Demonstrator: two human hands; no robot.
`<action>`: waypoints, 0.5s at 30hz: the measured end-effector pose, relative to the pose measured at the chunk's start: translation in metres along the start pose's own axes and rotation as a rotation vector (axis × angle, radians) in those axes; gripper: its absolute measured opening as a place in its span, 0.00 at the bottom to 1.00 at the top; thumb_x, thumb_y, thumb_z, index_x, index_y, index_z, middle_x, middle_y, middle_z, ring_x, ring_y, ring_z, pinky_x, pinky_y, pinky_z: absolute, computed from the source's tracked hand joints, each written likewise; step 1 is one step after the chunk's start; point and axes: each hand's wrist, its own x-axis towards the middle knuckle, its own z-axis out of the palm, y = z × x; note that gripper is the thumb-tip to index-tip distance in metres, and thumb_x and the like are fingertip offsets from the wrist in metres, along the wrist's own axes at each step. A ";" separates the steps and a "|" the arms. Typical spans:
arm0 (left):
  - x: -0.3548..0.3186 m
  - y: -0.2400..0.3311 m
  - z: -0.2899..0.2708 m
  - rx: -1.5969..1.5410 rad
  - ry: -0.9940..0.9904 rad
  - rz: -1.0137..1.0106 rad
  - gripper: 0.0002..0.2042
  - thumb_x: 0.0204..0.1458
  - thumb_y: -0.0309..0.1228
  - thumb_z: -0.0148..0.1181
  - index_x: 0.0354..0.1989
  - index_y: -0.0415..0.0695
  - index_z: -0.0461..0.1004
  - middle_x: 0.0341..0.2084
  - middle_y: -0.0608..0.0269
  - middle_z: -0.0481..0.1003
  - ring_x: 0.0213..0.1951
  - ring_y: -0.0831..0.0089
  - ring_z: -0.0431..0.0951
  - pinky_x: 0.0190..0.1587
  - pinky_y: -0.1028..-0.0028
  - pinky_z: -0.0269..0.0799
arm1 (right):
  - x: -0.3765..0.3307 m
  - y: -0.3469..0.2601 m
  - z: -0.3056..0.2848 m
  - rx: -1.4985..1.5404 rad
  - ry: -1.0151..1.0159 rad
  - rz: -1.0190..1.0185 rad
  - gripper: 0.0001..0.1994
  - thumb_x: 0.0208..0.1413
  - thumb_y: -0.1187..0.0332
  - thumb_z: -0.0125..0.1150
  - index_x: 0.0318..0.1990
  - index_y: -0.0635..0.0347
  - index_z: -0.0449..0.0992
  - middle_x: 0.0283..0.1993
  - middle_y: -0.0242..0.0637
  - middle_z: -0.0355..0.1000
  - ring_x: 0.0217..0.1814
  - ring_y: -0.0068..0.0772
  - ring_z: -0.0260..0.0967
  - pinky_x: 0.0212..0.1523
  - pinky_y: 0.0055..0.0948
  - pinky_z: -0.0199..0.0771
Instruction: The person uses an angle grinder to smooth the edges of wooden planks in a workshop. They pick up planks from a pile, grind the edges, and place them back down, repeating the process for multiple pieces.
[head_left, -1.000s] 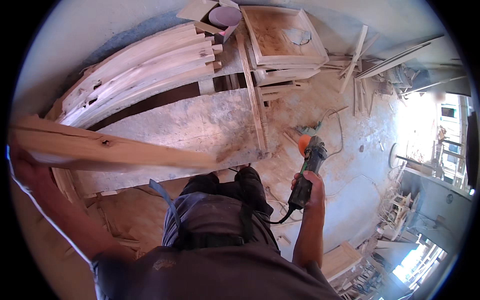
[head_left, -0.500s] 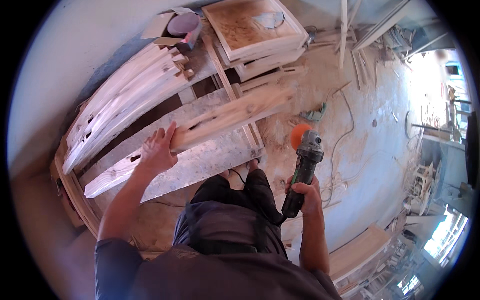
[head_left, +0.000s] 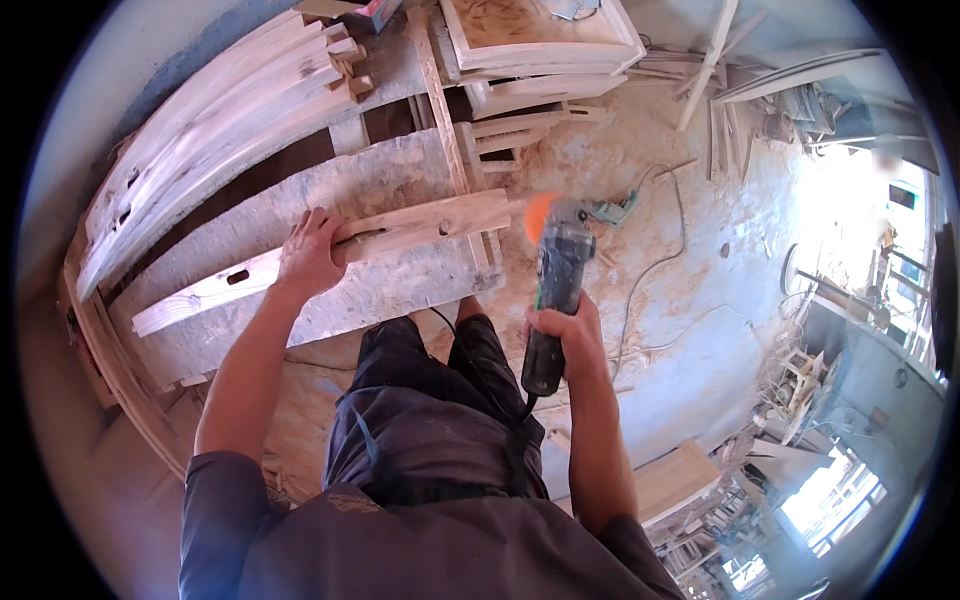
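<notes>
Hands on timber and grinder

Palm down, the left hand [head_left: 308,255] rests flat on a long pale wooden rail with oval mortise slots [head_left: 400,235], fingers spread over the rail's middle beside one slot, pressing rather than gripping. That rail lies across a dusty grey slab worktop [head_left: 330,190], running from beyond the left hand's outer side toward the right hand. Further from the left hand, past the slab, lies a stack of curved pale wooden pieces [head_left: 210,130].

Well apart from it, the right hand [head_left: 562,335] is wrapped tight around the dark rear grip of a grey angle grinder with an orange disc [head_left: 555,270]. The grinder points away from the body, its disc just beside the rail's near end; whether they touch cannot be told. Beyond the grinder stand flat wooden framed panels [head_left: 540,45], and a thin cable [head_left: 660,265] trails over the sawdust-covered floor [head_left: 720,300] on the right hand's outer side.
</notes>
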 end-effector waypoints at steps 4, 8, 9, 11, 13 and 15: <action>-0.014 0.001 0.018 0.012 0.190 0.033 0.20 0.42 0.25 0.65 0.48 0.44 0.75 0.50 0.56 0.75 0.52 0.51 0.75 0.55 0.55 0.73 | 0.014 -0.015 0.010 -0.004 -0.055 0.000 0.18 0.42 0.75 0.68 0.42 0.66 0.72 0.30 0.39 0.75 0.28 0.30 0.75 0.31 0.31 0.75; -0.024 -0.001 0.030 0.066 0.349 0.106 0.22 0.40 0.24 0.65 0.48 0.43 0.74 0.48 0.56 0.76 0.51 0.52 0.76 0.55 0.54 0.73 | 0.004 -0.017 0.017 -0.033 -0.024 0.015 0.17 0.44 0.75 0.68 0.42 0.67 0.71 0.29 0.41 0.75 0.27 0.33 0.76 0.29 0.34 0.77; -0.025 0.000 0.031 0.073 0.364 0.112 0.22 0.39 0.24 0.66 0.48 0.43 0.74 0.48 0.56 0.76 0.51 0.52 0.76 0.55 0.54 0.72 | -0.002 -0.018 0.016 -0.027 -0.020 0.010 0.16 0.46 0.76 0.68 0.43 0.68 0.70 0.28 0.41 0.74 0.26 0.35 0.76 0.28 0.35 0.78; -0.026 0.001 0.032 0.085 0.389 0.123 0.23 0.38 0.24 0.66 0.48 0.43 0.73 0.48 0.56 0.76 0.52 0.53 0.76 0.55 0.54 0.72 | -0.003 -0.019 0.016 -0.026 -0.030 0.014 0.16 0.47 0.76 0.67 0.43 0.68 0.70 0.28 0.43 0.74 0.25 0.37 0.76 0.27 0.37 0.79; -0.026 0.002 0.031 0.095 0.404 0.145 0.23 0.38 0.24 0.65 0.48 0.43 0.73 0.49 0.56 0.75 0.52 0.53 0.76 0.56 0.54 0.71 | -0.001 -0.016 0.014 -0.026 -0.053 0.033 0.16 0.47 0.76 0.67 0.43 0.68 0.70 0.29 0.43 0.74 0.26 0.37 0.77 0.28 0.37 0.80; -0.028 0.003 0.033 0.095 0.414 0.145 0.23 0.38 0.24 0.66 0.48 0.43 0.73 0.49 0.56 0.75 0.52 0.54 0.75 0.56 0.54 0.71 | 0.000 -0.018 0.018 -0.018 -0.069 0.026 0.16 0.47 0.76 0.67 0.43 0.68 0.70 0.29 0.44 0.75 0.27 0.38 0.77 0.28 0.37 0.80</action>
